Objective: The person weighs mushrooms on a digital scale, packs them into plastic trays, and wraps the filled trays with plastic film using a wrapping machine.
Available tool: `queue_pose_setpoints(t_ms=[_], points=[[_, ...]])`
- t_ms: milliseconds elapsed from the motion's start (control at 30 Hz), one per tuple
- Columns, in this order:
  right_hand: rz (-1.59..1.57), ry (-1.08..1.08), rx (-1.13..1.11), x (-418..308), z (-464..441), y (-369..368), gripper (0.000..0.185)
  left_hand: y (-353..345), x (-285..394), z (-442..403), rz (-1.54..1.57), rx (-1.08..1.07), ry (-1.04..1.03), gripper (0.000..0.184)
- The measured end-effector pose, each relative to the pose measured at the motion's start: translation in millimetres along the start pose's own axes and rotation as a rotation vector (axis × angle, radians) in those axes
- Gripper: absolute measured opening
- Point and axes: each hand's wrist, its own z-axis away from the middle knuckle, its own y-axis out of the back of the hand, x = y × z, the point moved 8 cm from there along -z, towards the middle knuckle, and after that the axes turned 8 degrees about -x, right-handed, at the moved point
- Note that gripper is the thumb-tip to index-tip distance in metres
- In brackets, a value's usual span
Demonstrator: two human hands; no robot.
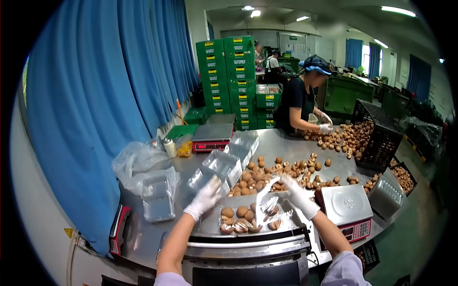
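Both my hands wear white gloves. My left hand (pixel 205 199) is over the table beside the clear plastic trays (pixel 222 163), its fingers apart and nothing visibly held. My right hand (pixel 299 195) has its fingers closed at the far edge of a shiny clear plastic film (pixel 267 206). That film lies over brown mushrooms (pixel 242 212) between my forearms; the outline of any tray under them is hard to make out. Just beyond my hands, loose mushrooms (pixel 257 177) are heaped on the metal table (pixel 274 140). A wrapping machine (pixel 248 245) stands directly in front of me.
A scale (pixel 347 205) is at my right, near stacked clear trays (pixel 385 196). Another scale (pixel 213 136) stands behind the trays. Plastic bags (pixel 140 162) lie left. Across the table, a co-worker (pixel 305 102) handles mushrooms beside a tipped black crate (pixel 377 136). Green crates (pixel 226 81) are stacked behind.
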Motion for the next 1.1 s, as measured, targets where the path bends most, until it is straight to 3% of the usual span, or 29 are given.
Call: queue_pose_setpoints(t_ms=[67, 100, 167, 200, 233, 267, 300, 367, 400, 467, 533, 567, 633, 733, 767, 833, 867, 900, 967, 1033, 1067, 1100], points=[[0.046, 0.078, -0.304, 21.1, 9.7, -59.0, 0.039, -61.6, -26.8, 16.8, -0.098, -0.142, -0.121, 0.044], [0.151, 0.193, -0.221, 12.5, 19.6, -57.1, 0.032, -52.4, -7.4, 19.0, -0.149, -0.187, -0.066, 0.040], [0.004, 0.185, -0.239, -4.4, 29.7, -35.6, 0.025, -42.5, 4.7, 27.8, -0.059, -0.167, -0.095, 0.036], [-0.204, -0.003, -0.270, 2.8, 34.9, -35.1, 0.024, -48.4, -1.5, 32.9, -0.056, -0.170, -0.094, 0.036], [-0.413, -0.194, -0.300, 9.1, 42.7, -40.0, 0.024, -58.4, -21.0, 39.3, 0.263, -0.203, 0.029, 0.037], [-0.557, -0.227, -0.299, 6.8, 41.1, -45.4, 0.027, -51.2, -12.8, 38.4, 0.581, -0.233, 0.157, 0.038], [-0.524, -0.195, -0.222, 1.3, 45.8, -30.9, 0.030, -42.9, -2.4, 43.7, 0.474, -0.403, 0.245, 0.041], [-0.557, -0.447, -0.286, 29.2, 59.1, -52.4, 0.031, -70.6, -24.4, 63.9, 0.777, -0.472, 0.541, 0.042], [-0.575, -0.513, -0.288, 42.1, 65.4, -62.6, 0.031, -73.9, -19.3, 71.0, 0.778, -0.472, 0.547, 0.042], [-0.649, -0.595, -0.300, 48.9, 73.2, -71.4, 0.031, -71.6, 4.4, 91.3, 1.345, -0.254, 0.927, 0.041], [-0.513, -0.543, -0.247, 28.1, 70.5, -46.8, 0.027, -76.2, -6.5, 108.2, 1.366, -0.192, 0.953, 0.039], [-0.503, -0.719, -0.343, 9.6, 74.4, -31.6, 0.031, -76.6, -12.1, 113.5, 1.388, -0.133, 0.982, 0.037], [-0.297, -0.590, -0.262, 1.5, 73.8, -23.5, 0.031, -62.8, 0.2, 109.8, 1.342, -0.094, 0.946, 0.036], [-0.038, -0.443, -0.199, -8.1, 73.9, -33.2, 0.034, -51.1, -5.3, 112.7, 0.702, -0.228, 0.950, 0.030], [0.043, -0.441, -0.258, -10.8, 71.6, -36.7, 0.034, -48.7, -1.3, 107.5, 0.702, -0.229, 0.950, 0.030], [0.040, -0.515, -0.301, -9.1, 68.4, -41.4, 0.033, -52.7, 10.8, 103.2, 0.726, -0.369, 0.981, 0.033], [0.039, -0.588, -0.347, -2.8, 71.2, -47.3, 0.032, -54.8, 3.4, 95.8, 0.630, -0.320, 0.843, 0.036], [-0.053, -0.604, -0.305, 4.7, 72.7, -50.8, 0.032, -69.2, -5.9, 104.5, 0.740, -0.314, 0.918, 0.036], [-0.103, -0.487, -0.144, -9.3, 81.3, -36.4, 0.027, -52.3, 10.5, 108.8, 0.615, -0.141, 0.878, 0.036], [-0.225, -0.395, 0.019, -48.5, 104.7, 3.3, 0.022, -18.3, 58.6, 117.3, 0.582, 0.154, 0.556, 0.032], [-0.304, -0.506, -0.080, -67.8, 131.6, 16.4, 0.018, 9.8, 110.4, 131.4, 0.654, 0.164, 0.558, 0.027], [-0.264, -0.421, -0.043, -91.6, 155.7, 28.9, 0.019, 3.2, 123.4, 163.8, 0.513, 0.080, 0.534, 0.022]])
